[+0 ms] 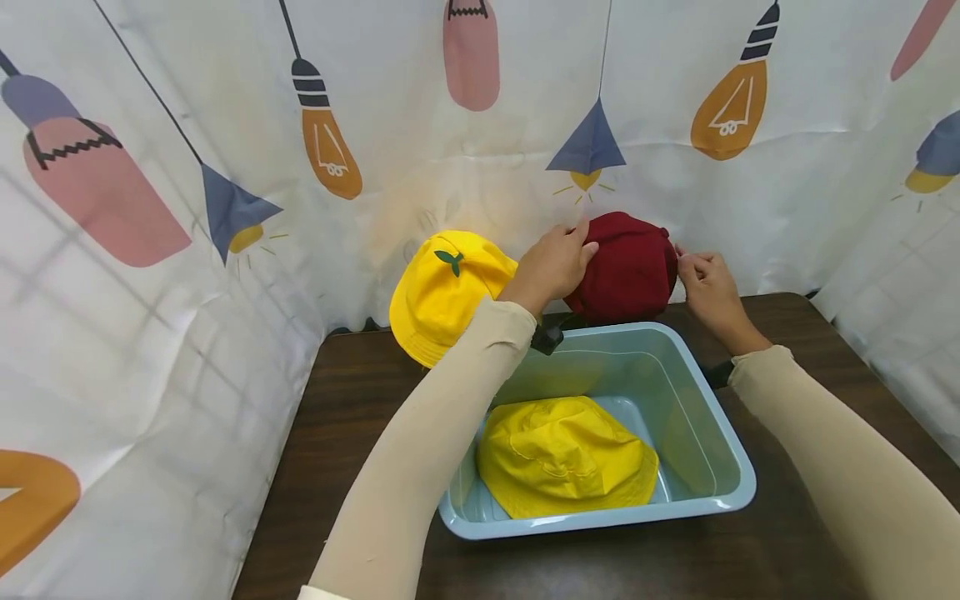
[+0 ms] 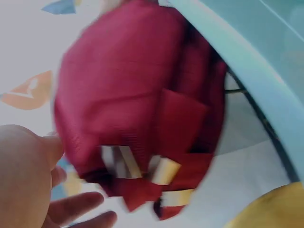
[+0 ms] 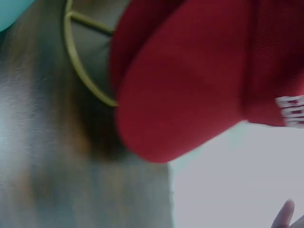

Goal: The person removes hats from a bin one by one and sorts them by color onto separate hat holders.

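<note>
A dark red cap (image 1: 628, 267) stands at the back of the table, behind the bin. My left hand (image 1: 558, 260) touches its left side, fingers extended. In the left wrist view, the left hand's thumb (image 2: 53, 149) lies along the cap's edge, near straps with metal pieces (image 2: 121, 161). Right beside the cap's other edge is my right hand (image 1: 708, 287), thumb and forefinger close together. The right wrist view shows the cap's brim (image 3: 180, 90) over a gold wire ring (image 3: 78, 66), with one right fingertip (image 3: 285, 211) apart from the cloth.
A yellow bucket hat (image 1: 431, 292) with a green sprout stands left of the cap. The light blue bin (image 1: 697, 417) sits in front, holding another yellow hat (image 1: 566, 454). Under these is a dark wooden table (image 1: 352, 417), with a printed white curtain (image 1: 420, 108) at the back and sides.
</note>
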Action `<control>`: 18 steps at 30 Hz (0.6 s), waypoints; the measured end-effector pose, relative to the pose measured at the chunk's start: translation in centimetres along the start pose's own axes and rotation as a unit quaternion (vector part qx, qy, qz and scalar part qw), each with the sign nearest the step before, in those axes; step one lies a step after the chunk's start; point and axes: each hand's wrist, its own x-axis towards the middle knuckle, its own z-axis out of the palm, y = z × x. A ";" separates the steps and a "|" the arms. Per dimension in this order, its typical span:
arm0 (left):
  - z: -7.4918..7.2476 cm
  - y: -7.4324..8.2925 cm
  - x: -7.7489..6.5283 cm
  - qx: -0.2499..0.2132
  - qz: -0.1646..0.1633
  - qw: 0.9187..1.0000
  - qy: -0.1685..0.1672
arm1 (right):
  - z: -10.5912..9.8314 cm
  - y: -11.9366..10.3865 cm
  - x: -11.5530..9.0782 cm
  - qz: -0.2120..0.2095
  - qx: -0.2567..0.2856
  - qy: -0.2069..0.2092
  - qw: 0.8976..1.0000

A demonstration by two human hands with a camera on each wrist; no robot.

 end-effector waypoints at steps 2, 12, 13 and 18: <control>-0.8 0.3 -0.6 -0.007 0.000 1.000 0.002 | -0.8 -0.9 0.4 -0.001 0.005 0.017 1.000; -6.3 -0.5 -7.5 -0.003 0.057 0.997 0.060 | -4.1 -7.9 0.0 -0.101 0.007 0.036 0.994; -6.5 -0.9 -8.4 -0.007 0.064 0.996 0.064 | -4.3 -8.7 -0.2 -0.118 0.002 0.026 0.993; -5.9 -3.9 -13.4 -0.035 0.085 0.993 0.078 | -4.6 -11.7 -1.8 -0.206 -0.028 -0.043 0.977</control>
